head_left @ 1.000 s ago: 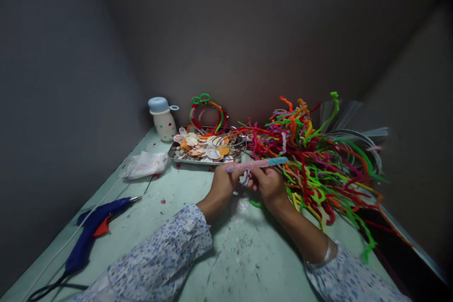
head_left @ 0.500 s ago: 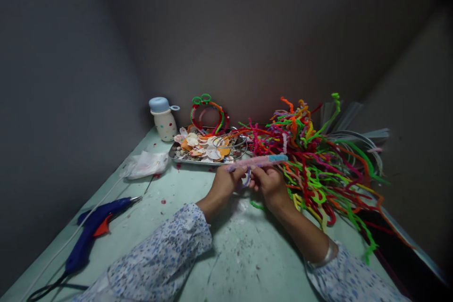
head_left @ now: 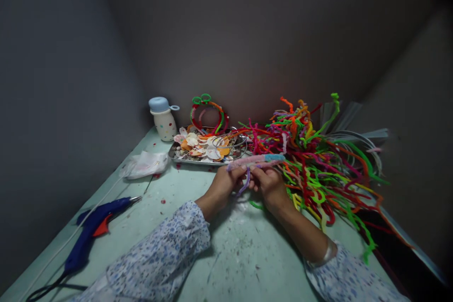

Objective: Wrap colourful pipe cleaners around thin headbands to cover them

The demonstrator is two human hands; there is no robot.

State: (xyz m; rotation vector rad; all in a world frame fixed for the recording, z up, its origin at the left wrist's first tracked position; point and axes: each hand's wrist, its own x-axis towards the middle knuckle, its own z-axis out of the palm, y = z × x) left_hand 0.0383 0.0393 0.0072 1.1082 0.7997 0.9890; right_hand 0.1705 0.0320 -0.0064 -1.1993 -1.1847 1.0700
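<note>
Between both hands is a headband wrapped in pink and blue pipe cleaner, held lengthwise above the table. A purple pipe cleaner hangs from it between my fingers. My left hand pinches the band near its left end, thumb on top. My right hand grips it with thumb and fingertips, close to where the purple strand hangs; its other fingers are curled underneath. Just behind the hands lies a metal tray of paper flowers and small beads. A big tangle of coloured pipe cleaners spreads beside my right hand.
At the left lies a blue glue gun with an orange trigger and a cord. A white plastic bag and a dotted bottle with a blue lid stand farther back. Finished-looking colourful hoops lean behind the tray. Grey walls enclose the table.
The purple strand now hangs lower and straighter between my hands. The band has shifted slightly left; both hands stay in nearly the same place.
</note>
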